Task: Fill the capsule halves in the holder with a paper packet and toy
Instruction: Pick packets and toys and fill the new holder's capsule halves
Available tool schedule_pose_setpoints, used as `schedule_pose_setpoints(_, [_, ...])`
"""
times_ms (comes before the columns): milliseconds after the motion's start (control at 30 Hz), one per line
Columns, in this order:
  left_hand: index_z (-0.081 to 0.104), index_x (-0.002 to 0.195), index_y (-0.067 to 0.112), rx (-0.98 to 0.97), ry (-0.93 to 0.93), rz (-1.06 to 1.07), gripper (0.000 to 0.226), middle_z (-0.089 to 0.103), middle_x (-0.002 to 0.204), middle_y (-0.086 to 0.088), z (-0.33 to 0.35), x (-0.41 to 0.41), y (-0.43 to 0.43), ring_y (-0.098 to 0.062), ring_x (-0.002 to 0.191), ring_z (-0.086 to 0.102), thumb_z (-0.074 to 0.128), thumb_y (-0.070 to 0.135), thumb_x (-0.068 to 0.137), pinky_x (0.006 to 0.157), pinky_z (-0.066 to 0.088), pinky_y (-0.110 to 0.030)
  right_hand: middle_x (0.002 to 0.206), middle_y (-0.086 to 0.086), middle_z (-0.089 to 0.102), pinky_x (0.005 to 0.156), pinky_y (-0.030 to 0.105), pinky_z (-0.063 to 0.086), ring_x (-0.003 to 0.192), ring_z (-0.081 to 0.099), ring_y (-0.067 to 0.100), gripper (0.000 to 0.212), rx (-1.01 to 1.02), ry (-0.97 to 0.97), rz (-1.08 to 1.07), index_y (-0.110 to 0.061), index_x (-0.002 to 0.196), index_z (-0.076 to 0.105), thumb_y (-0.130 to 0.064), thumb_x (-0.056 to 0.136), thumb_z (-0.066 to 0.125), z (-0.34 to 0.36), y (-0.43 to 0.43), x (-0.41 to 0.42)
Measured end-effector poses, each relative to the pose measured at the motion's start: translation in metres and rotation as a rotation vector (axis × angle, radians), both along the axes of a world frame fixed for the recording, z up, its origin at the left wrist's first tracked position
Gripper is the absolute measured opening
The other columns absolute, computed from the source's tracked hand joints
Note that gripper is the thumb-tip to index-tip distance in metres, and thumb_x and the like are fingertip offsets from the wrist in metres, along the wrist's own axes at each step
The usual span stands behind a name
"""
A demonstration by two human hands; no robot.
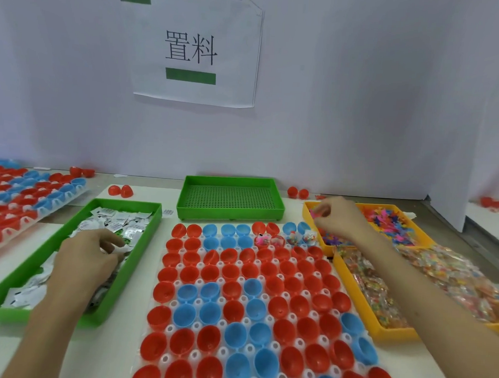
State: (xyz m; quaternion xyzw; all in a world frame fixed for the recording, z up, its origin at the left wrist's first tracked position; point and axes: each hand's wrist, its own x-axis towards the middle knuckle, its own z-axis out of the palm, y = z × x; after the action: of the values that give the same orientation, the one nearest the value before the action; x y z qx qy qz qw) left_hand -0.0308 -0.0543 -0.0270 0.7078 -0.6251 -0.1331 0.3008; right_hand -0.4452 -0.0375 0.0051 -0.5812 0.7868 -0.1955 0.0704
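A white holder (244,321) in front of me carries many open red and blue capsule halves (269,279). A few halves near its far right (280,241) hold small toys and packets. My left hand (88,255) reaches into the green tray (134,272) of white paper packets (116,221) and pinches one packet. My right hand (338,216) hovers over the orange tray (352,292) of colourful toys (385,219), fingers pinched on a small pink toy.
An empty green mesh tray (230,198) stands behind the holder. Another holder of capsule halves (16,199) lies at far left. Loose red capsule halves (121,190) sit near the back wall. Bagged toys (446,274) heap at the right. A paper sign (192,47) hangs on the wall.
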Motion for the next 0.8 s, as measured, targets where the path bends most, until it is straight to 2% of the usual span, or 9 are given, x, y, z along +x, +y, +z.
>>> schedule_pose_setpoints(67, [0.075, 0.093, 0.016, -0.042, -0.02, 0.033, 0.008, 0.068, 0.078, 0.001, 0.003, -0.004, 0.002, -0.024, 0.08, 0.061, 0.076, 0.012, 0.085, 0.076, 0.051, -0.04, 0.106, 0.007, 0.074, 0.078, 0.031, 0.051, 0.098, 0.066, 0.023, 0.016, 0.044, -0.04, 0.007, -0.01, 0.099, 0.077, -0.019, 0.094, 0.064, -0.009, 0.005, -0.01])
schedule_pose_setpoints(200, [0.074, 0.101, 0.023, -0.06, -0.062, 0.08, 0.019, 0.068, 0.082, 0.003, 0.002, -0.004, 0.001, -0.025, 0.088, 0.058, 0.073, 0.012, 0.085, 0.094, 0.047, -0.051, 0.102, 0.002, 0.073, 0.068, 0.023, 0.042, 0.081, 0.06, 0.008, 0.015, -0.032, -0.093, 0.022, -0.014, 0.096, 0.077, -0.016, 0.097, 0.062, -0.016, 0.013, -0.017])
schedule_pose_setpoints(300, [0.073, 0.112, 0.019, 0.024, -0.082, 0.041, 0.025, 0.066, 0.083, 0.003, -0.001, -0.003, -0.001, -0.026, 0.087, 0.061, 0.074, 0.015, 0.087, 0.089, 0.051, -0.045, 0.109, 0.001, 0.072, 0.078, 0.023, 0.043, 0.091, 0.06, 0.01, 0.015, 0.029, -0.059, 0.068, -0.014, 0.106, 0.076, -0.014, 0.093, 0.068, -0.016, 0.015, -0.021])
schedule_pose_setpoints(400, [0.075, 0.11, 0.016, 0.055, -0.042, 0.017, 0.022, 0.067, 0.079, 0.0, -0.001, -0.002, -0.001, -0.027, 0.083, 0.063, 0.075, 0.014, 0.088, 0.083, 0.054, -0.043, 0.112, 0.0, 0.069, 0.072, 0.018, 0.042, 0.09, 0.057, 0.008, 0.02, 0.101, -0.006, 0.089, -0.015, 0.113, 0.074, -0.017, 0.093, 0.068, -0.012, 0.013, -0.022])
schedule_pose_setpoints(467, [0.076, 0.106, 0.016, 0.022, -0.019, 0.023, 0.02, 0.068, 0.076, 0.001, 0.0, -0.002, -0.001, -0.028, 0.083, 0.064, 0.076, 0.014, 0.086, 0.085, 0.054, -0.045, 0.105, -0.001, 0.07, 0.061, 0.013, 0.04, 0.08, 0.058, 0.003, 0.014, 0.118, -0.018, 0.082, -0.016, 0.104, 0.077, -0.015, 0.093, 0.069, -0.011, 0.011, -0.022])
schedule_pose_setpoints(567, [0.075, 0.104, 0.019, -0.138, 0.043, 0.044, 0.019, 0.07, 0.079, 0.001, 0.004, -0.004, 0.004, -0.028, 0.08, 0.064, 0.078, 0.017, 0.085, 0.086, 0.053, -0.05, 0.093, -0.004, 0.071, 0.057, 0.012, 0.039, 0.08, 0.061, 0.002, 0.011, 0.08, -0.08, 0.071, -0.022, 0.085, 0.076, -0.013, 0.089, 0.073, -0.012, 0.012, -0.026])
schedule_pose_setpoints(667, [0.074, 0.103, 0.019, -0.314, 0.187, 0.011, 0.018, 0.068, 0.078, 0.001, 0.011, -0.009, 0.007, -0.017, 0.066, 0.06, 0.076, 0.015, 0.086, 0.071, 0.052, -0.039, 0.091, -0.008, 0.069, 0.059, 0.012, 0.039, 0.081, 0.059, -0.001, 0.013, -0.038, -0.109, 0.036, -0.026, 0.081, 0.075, -0.015, 0.088, 0.075, -0.016, 0.016, -0.031])
schedule_pose_setpoints(733, [0.073, 0.101, 0.019, -0.402, 0.217, -0.019, 0.016, 0.067, 0.077, 0.001, 0.016, -0.013, 0.008, -0.012, 0.066, 0.058, 0.076, 0.014, 0.086, 0.065, 0.048, -0.031, 0.089, -0.009, 0.068, 0.062, 0.013, 0.039, 0.079, 0.056, -0.003, 0.011, -0.158, -0.091, -0.018, -0.025, 0.085, 0.077, -0.015, 0.088, 0.075, -0.018, 0.018, -0.034])
schedule_pose_setpoints(800, [0.073, 0.1, 0.019, -0.475, 0.224, -0.03, 0.015, 0.067, 0.078, 0.0, 0.018, -0.018, 0.008, -0.009, 0.069, 0.058, 0.075, 0.013, 0.086, 0.064, 0.042, -0.01, 0.088, -0.007, 0.069, 0.064, 0.012, 0.039, 0.078, 0.057, -0.002, 0.01, -0.257, -0.083, -0.058, -0.021, 0.091, 0.078, -0.012, 0.087, 0.075, -0.02, 0.021, -0.039])
